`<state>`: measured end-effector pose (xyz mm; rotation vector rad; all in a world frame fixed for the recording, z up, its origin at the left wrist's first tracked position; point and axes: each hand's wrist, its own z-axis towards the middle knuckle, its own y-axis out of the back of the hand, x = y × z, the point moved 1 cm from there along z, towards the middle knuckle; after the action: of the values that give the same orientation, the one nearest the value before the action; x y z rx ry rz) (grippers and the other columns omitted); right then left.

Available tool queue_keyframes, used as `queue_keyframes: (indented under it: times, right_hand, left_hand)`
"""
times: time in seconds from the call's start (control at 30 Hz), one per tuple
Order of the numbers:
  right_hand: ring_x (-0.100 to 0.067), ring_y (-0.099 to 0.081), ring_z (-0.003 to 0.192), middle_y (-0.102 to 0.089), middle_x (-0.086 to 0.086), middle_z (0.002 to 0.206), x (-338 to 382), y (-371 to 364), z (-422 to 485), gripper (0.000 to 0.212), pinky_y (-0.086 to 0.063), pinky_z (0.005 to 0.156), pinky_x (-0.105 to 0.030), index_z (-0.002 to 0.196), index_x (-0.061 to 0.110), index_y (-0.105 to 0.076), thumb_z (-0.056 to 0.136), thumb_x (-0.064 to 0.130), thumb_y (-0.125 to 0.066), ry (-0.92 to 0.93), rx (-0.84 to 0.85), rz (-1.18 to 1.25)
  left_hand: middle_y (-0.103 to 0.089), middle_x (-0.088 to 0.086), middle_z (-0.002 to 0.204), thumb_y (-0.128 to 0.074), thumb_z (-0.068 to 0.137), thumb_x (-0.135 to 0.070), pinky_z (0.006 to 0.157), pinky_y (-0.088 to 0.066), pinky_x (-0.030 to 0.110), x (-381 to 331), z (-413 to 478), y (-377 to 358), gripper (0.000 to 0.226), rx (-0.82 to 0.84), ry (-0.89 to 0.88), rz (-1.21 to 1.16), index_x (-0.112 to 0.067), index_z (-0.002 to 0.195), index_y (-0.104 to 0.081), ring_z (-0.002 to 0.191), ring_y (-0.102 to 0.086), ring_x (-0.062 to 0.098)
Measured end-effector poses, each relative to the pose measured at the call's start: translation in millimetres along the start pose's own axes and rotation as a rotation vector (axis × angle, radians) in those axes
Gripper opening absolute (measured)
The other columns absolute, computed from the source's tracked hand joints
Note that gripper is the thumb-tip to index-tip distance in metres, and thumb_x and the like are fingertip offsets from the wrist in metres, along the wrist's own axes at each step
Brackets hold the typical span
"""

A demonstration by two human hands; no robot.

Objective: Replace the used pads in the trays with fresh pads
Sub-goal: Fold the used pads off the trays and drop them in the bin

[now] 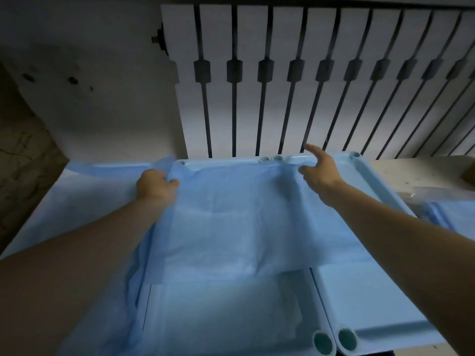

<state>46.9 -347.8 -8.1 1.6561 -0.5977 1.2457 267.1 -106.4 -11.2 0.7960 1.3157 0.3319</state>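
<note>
Here, at the far left, another blue sheet is lying flat on the surface, its far corner curling upward; just right of it the left hand is reaching far with the arm stretched out and knuckles up, its fingers clenching the far-left edge of the blue pad; the pad is spreading rightward from that grip, draping over the light-blue tray and bunching a little below the tray's far rim; at the pad's far-right edge the right hand is coming in on a forearm angled from the near right, its index finger pointing straight toward the dark railing bars, its thumb lying by the pad's edge, grasping nothing; nearer, the near trays are sitting side by side, their round corner sockets touching.
</note>
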Motion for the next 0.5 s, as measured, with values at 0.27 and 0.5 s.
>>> queue_keyframes:
  times: [0.27, 0.5]
  right_hand:
    - [-0.012, -0.049, 0.125, -0.055, 0.005, 0.133, -51.8, 18.4, -89.9, 0.045, -0.037, 0.094, -0.014, 0.128, 0.021, -0.058, 0.087, 0.0, -0.057, 0.227, 0.055, -0.238]
    - [-0.021, -0.028, 0.144, -0.031, 0.001, 0.155, -80.4, 54.0, -137.7, 0.081, -0.015, 0.12, -0.038, 0.146, 0.017, -0.041, 0.069, 0.037, -0.051, 0.478, 0.371, -0.975]
  left_hand:
    - [-0.055, 0.016, 0.128, -0.079, 0.077, -0.015, 0.086, -0.041, 0.031, 9.9, -46.2, -1.3, 0.067, 0.076, -0.055, -0.063, -0.005, 0.133, -0.043, 0.115, -0.054, 0.033]
    - [-0.066, 0.012, 0.089, -0.079, 0.072, -0.007, 0.067, -0.041, 0.026, 29.8, -101.5, -3.4, 0.036, 0.136, -0.158, 0.024, -0.009, 0.104, -0.062, 0.072, -0.058, 0.026]
